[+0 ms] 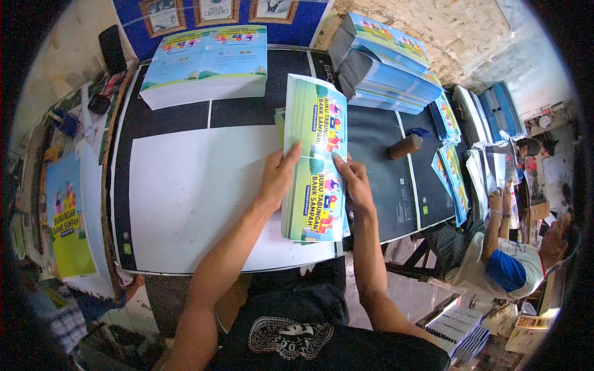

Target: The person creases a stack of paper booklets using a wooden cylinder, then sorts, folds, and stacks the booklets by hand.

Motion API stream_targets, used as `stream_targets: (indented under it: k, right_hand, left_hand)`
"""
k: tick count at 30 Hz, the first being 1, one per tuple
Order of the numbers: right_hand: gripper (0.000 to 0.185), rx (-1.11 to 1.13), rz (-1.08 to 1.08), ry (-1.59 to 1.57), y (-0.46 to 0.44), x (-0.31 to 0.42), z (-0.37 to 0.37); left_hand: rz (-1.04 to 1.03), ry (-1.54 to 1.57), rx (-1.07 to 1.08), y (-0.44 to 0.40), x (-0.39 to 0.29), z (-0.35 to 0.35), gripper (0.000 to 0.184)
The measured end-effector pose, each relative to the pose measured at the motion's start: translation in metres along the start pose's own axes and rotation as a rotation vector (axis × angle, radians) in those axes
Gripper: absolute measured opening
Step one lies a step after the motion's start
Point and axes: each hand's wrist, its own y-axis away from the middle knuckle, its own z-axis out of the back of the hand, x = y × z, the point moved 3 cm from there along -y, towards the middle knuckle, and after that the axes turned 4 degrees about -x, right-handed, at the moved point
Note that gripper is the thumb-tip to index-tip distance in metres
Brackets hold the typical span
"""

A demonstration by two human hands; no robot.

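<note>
A thick bundle of printed booklets [318, 191], green and yellow with "Buku Tabungan Bank Sampah" on the front, is held upright lengthwise between my two hands. My left hand [282, 170] is closed on its left edge, thumb lying on the front. On the opposite edge, my right hand [355, 179] grips it with the thumb pressed near the middle. The fingers behind the bundle are hidden. Below it on the table lies a large white sheet [198, 198]. Small green-edged paper [279, 127] shows just left of the bundle.
Tall stacks of printed sheets stand at the back left [207, 65] and back right [396, 74]. A brown cylindrical block [405, 146] lies right on the dark table [383, 204]. More booklets [455, 179] fan near the right edge. A co-worker [507, 266] sits beyond it.
</note>
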Motion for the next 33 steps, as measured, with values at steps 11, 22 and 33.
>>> stream_targets:
  k: [11, 22, 33]
  right_hand:
    - [0.035, -0.018, 0.101, 0.131, -0.006, -0.007, 0.007]
    - [0.040, -0.071, 0.005, 0.131, -0.001, 0.000, -0.002]
    - [0.040, -0.048, 0.021, 0.206, -0.003, -0.003, 0.001]
  left_hand:
    - [-0.011, -0.080, -0.071, 0.000, -0.007, 0.002, 0.051]
    - [-0.067, -0.138, -0.105, -0.002, -0.009, 0.002, 0.047]
    - [-0.074, -0.092, -0.087, -0.003, -0.004, 0.001, 0.049]
